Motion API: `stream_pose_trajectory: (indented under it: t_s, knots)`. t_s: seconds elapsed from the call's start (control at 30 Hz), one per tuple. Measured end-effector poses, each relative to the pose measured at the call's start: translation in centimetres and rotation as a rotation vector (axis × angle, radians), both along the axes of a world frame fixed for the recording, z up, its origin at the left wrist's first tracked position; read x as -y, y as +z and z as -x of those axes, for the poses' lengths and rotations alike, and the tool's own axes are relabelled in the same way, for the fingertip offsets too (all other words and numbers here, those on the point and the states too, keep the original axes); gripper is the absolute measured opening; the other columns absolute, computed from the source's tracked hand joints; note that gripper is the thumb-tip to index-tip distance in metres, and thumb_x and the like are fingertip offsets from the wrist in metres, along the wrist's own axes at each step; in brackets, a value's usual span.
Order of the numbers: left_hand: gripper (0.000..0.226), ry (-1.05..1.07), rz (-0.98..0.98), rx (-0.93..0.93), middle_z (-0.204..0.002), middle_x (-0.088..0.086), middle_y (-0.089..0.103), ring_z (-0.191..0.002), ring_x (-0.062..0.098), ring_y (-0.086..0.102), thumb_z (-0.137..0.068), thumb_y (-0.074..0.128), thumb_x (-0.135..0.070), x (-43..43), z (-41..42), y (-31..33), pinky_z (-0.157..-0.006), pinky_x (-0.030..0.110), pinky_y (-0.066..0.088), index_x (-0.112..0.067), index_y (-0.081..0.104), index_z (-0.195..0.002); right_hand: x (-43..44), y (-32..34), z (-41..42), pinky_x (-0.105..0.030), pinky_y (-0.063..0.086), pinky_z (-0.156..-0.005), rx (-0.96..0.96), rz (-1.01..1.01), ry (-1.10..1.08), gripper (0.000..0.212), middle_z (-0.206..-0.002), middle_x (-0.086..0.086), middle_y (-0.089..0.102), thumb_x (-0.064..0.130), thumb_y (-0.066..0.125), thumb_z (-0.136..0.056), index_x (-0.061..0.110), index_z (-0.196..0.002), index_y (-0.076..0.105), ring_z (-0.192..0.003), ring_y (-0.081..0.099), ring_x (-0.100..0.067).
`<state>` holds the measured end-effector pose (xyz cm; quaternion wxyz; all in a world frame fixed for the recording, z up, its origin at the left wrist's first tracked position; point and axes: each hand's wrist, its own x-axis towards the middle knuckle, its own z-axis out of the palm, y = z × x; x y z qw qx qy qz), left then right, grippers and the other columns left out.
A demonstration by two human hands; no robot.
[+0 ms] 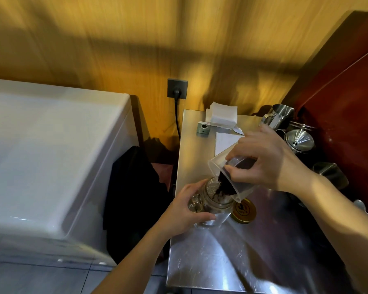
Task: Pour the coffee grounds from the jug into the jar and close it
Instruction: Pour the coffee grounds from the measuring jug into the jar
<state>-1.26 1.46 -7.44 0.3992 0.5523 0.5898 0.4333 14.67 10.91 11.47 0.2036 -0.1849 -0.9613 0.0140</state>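
Observation:
My right hand [268,158] grips a clear plastic jug [242,187], tipped steeply to the left with its rim over the jar's mouth. Dark coffee grounds [223,185] slide out of the jug and fall into the jar. The glass jar [216,205] stands open on the steel table, and my left hand [187,211] wraps around its left side. Its gold lid [245,212] lies flat on the table just to the right of the jar, partly under the jug.
The steel table [210,262] carries a stack of white paper filters [221,116], a small grey device [204,128] and a paper sheet at the back. Metal pitchers [279,116] and a funnel [300,142] crowd the right side. A white appliance [51,155] stands to the left.

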Motion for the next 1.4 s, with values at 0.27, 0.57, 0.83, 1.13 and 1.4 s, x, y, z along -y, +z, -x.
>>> stream_pose_trajectory:
  t_s: [0.27,0.57,0.83,1.13,1.4]
  knots:
    - [0.085,-0.002,0.002,0.006,-0.126,-0.014,0.048,-0.117,-0.004,0.046,-0.058,0.082,-0.056,0.05,-0.04,0.01,-0.101,0.023,0.039,-0.054,0.041,-0.131,0.13,0.09,0.03,-0.033,0.027,-0.063,-0.007,-0.002,0.010,0.039,-0.056,-0.006,0.061,0.043,0.053,-0.076,0.009,-0.065,0.068,-0.055,0.051,-0.024]
    - [0.084,-0.001,0.003,0.003,-0.125,-0.017,0.047,-0.115,-0.009,0.045,-0.057,0.081,-0.057,-0.03,0.00,-0.09,-0.095,0.013,0.036,-0.061,0.038,-0.129,0.06,-0.14,-0.05,-0.038,0.034,-0.062,0.006,0.000,0.005,0.039,-0.055,-0.006,0.062,0.044,0.053,-0.076,0.009,-0.065,0.068,-0.056,0.050,-0.025]
    - [0.084,-0.002,0.007,0.005,-0.127,-0.015,0.047,-0.117,-0.005,0.045,-0.058,0.081,-0.058,0.08,-0.07,0.08,-0.101,0.024,0.039,-0.054,0.040,-0.132,0.00,-0.25,0.12,-0.038,0.033,-0.062,0.010,-0.011,0.016,0.042,-0.055,-0.007,0.062,0.045,0.051,-0.077,0.009,-0.063,0.068,-0.054,0.051,-0.026]
    - [0.085,0.001,0.006,0.012,-0.126,-0.013,0.047,-0.116,-0.006,0.045,-0.058,0.081,-0.056,0.12,-0.13,0.23,-0.096,0.017,0.038,-0.056,0.039,-0.131,-0.10,-0.42,0.23,-0.036,0.032,-0.060,-0.013,-0.021,0.027,0.040,-0.053,-0.007,0.062,0.043,0.053,-0.077,0.009,-0.062,0.068,-0.052,0.051,-0.025]
    - [0.084,-0.002,0.017,0.014,-0.127,-0.014,0.046,-0.116,-0.007,0.044,-0.059,0.080,-0.056,0.10,-0.13,0.05,-0.094,0.009,0.036,-0.058,0.038,-0.131,-0.28,-0.70,0.17,-0.029,0.024,-0.063,0.004,-0.028,0.034,0.043,-0.053,-0.008,0.062,0.045,0.051,-0.078,0.009,-0.062,0.068,-0.051,0.051,-0.026]
